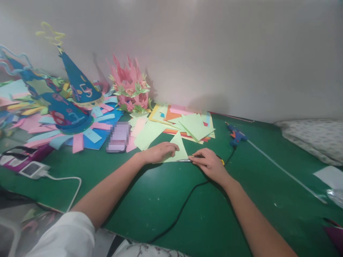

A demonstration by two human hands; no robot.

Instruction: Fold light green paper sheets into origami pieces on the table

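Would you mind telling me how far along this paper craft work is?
Done: blue cone hats and a pink paper flower stand finished by the wall. In hand: the left hand presses a green triangle flat while the right hand holds a thin tool at its edge. Left: a stack of sheets looks unused, and the glue gun lies untouched.

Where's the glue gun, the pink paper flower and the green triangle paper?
glue gun (pixel 236 136), head view, on its blue body.
pink paper flower (pixel 130 85), head view, on its middle petals.
green triangle paper (pixel 180 146), head view, on the bare part between the hands.
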